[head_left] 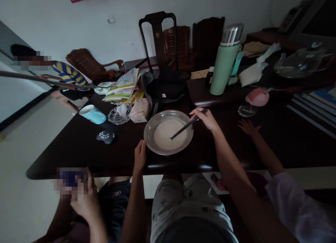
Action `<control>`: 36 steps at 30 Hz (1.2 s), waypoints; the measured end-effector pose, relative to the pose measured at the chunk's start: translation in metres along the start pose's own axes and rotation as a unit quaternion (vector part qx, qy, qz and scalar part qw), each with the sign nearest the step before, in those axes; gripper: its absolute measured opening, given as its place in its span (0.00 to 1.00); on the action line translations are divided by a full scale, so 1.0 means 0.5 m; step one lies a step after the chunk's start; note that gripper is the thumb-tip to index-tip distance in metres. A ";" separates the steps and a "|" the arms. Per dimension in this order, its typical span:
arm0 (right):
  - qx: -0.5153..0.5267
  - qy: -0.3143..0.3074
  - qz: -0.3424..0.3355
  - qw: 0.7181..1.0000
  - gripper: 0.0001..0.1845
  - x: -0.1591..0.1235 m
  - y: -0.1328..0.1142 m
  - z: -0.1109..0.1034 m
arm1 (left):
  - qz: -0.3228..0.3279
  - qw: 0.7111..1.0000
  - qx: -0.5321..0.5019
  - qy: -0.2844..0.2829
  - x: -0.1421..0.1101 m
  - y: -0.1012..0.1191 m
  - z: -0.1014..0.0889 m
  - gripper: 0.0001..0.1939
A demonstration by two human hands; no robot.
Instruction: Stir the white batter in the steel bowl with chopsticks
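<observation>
A round metal bowl (157,124) with pale batter (168,133) in it sits on the dark table (78,148) in front of me. My right hand (206,119) is closed on a pair of dark chopsticks (185,127), whose tips dip into the batter. My left hand (140,155) rests on the table edge just beside the bowl's near left rim, fingers curled against it.
A green thermos (224,64), pink bowl (257,97), tissue pack (139,111), blue mug (92,114), glass dish (118,115) and books (123,87) stand behind. Another person's small hand (246,127) lies on the table at right. Someone at left holds a phone (70,180). Chairs line the wall.
</observation>
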State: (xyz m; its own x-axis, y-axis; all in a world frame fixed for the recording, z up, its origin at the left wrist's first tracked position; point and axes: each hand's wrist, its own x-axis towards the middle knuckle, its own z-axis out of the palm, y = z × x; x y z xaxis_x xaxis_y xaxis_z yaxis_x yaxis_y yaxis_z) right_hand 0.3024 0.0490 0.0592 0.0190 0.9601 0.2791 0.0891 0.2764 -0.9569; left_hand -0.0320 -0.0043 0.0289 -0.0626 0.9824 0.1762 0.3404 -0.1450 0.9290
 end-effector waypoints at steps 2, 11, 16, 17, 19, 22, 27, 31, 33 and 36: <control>0.008 -0.045 -0.010 0.999 0.21 0.000 -0.003 0.011 | -0.003 1.000 -0.001 0.000 0.000 0.000 0.000 0.24; 0.000 0.049 -0.002 0.999 0.21 0.003 0.002 -0.010 | 0.004 1.000 0.001 -0.003 0.000 0.002 0.001 0.23; -0.004 -0.022 -0.012 1.000 0.20 0.002 -0.001 0.007 | 0.006 1.000 0.001 0.000 0.000 0.006 0.001 0.24; -0.008 0.004 -0.012 1.000 0.20 0.003 0.001 0.004 | 0.004 1.000 0.000 -0.002 0.000 0.007 0.001 0.24; -0.011 0.060 -0.007 0.998 0.22 0.004 0.005 -0.005 | 0.002 1.000 -0.005 -0.002 -0.001 0.007 0.002 0.24; -0.006 0.060 0.000 0.998 0.23 0.004 0.007 -0.005 | 0.002 1.000 -0.006 -0.001 -0.001 0.004 0.001 0.24; -0.010 -0.007 -0.008 1.000 0.21 0.002 -0.001 0.009 | -0.008 1.000 -0.010 -0.003 0.000 -0.005 0.000 0.24; -0.018 0.085 -0.013 0.996 0.23 0.003 0.002 -0.007 | -0.009 1.000 -0.010 -0.002 0.001 -0.008 0.000 0.24; -0.011 0.066 -0.005 0.998 0.24 0.003 0.003 -0.006 | -0.006 1.000 -0.011 -0.001 0.001 -0.008 0.000 0.24; 0.002 -0.023 0.004 1.000 0.22 0.001 0.000 0.008 | -0.003 1.000 -0.010 0.000 -0.001 -0.007 -0.001 0.24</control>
State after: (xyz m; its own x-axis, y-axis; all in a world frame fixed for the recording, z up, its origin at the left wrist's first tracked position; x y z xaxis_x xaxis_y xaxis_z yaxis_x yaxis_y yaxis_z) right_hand 0.2982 0.0498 0.0591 -0.0265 0.9629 0.2684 0.0850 0.2697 -0.9592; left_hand -0.0335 -0.0041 0.0258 -0.0641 0.9832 0.1708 0.3217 -0.1417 0.9362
